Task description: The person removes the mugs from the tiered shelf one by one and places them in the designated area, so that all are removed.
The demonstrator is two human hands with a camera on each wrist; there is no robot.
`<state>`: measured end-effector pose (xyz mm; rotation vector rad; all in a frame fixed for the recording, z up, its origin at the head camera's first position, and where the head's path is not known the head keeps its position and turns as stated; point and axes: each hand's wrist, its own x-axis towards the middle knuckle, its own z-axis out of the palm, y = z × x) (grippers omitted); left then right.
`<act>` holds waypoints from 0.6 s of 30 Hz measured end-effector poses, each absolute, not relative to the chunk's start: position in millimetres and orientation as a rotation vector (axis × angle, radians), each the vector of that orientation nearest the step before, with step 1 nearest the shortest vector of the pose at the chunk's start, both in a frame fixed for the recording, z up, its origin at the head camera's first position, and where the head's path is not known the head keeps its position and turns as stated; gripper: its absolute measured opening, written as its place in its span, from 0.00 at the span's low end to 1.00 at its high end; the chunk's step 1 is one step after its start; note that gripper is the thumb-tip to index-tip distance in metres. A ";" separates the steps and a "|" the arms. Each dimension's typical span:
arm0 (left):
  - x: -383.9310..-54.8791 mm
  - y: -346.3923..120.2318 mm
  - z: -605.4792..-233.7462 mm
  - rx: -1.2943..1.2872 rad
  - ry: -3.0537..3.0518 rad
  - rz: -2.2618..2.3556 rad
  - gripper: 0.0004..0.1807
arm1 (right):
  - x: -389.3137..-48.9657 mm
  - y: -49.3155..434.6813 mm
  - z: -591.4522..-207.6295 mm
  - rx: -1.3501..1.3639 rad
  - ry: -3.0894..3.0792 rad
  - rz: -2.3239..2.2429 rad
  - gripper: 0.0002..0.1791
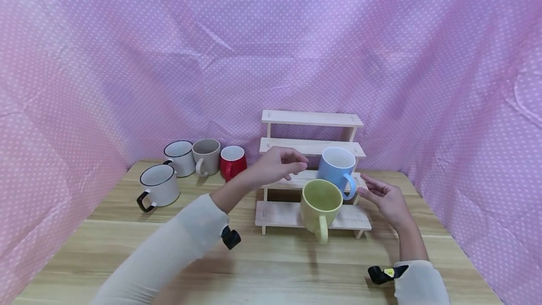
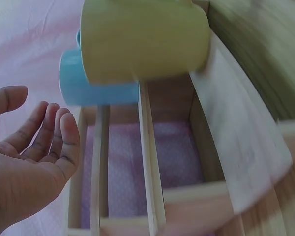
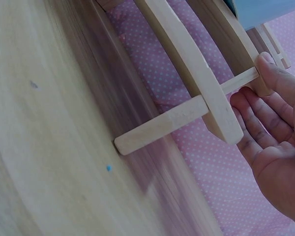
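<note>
A wooden step shelf (image 1: pixel 275 213) stands on the table. On its lowest step is a yellow-green mug (image 1: pixel 322 201), its handle toward me. A light blue mug (image 1: pixel 336 168) stands one step higher, handle at the front right. My left hand (image 1: pixel 277 166) hovers left of the blue mug, fingers loosely bent; in the left wrist view its palm shows with nothing in it. With my right hand (image 1: pixel 385 201) I pinch the right end of the blue mug's step. In the right wrist view the thumb is against the board (image 3: pixel 250 73) and the fingers curl below it.
Left of the shelf are a red mug (image 1: pixel 233 164), a grey-beige mug (image 1: pixel 206 154) and two white mugs with dark rims, one farther back (image 1: pixel 181 159) and one nearer (image 1: pixel 161 189). A pink dotted cloth (image 1: pixel 237 60) hangs behind and beside the wooden table (image 1: pixel 271 267).
</note>
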<state>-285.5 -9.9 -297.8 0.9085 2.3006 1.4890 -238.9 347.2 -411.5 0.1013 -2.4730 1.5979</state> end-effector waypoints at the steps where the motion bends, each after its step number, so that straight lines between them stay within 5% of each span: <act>1: -284.0 -6.1 -297.9 0.916 2.299 1.483 0.19 | -238.8 347.2 -411.4 0.099 -2.474 1.599 0.33; 18: -258.7 58.2 -297.2 1.016 2.199 1.456 0.12 | -237.8 348.7 -412.0 0.096 -2.469 1.664 0.34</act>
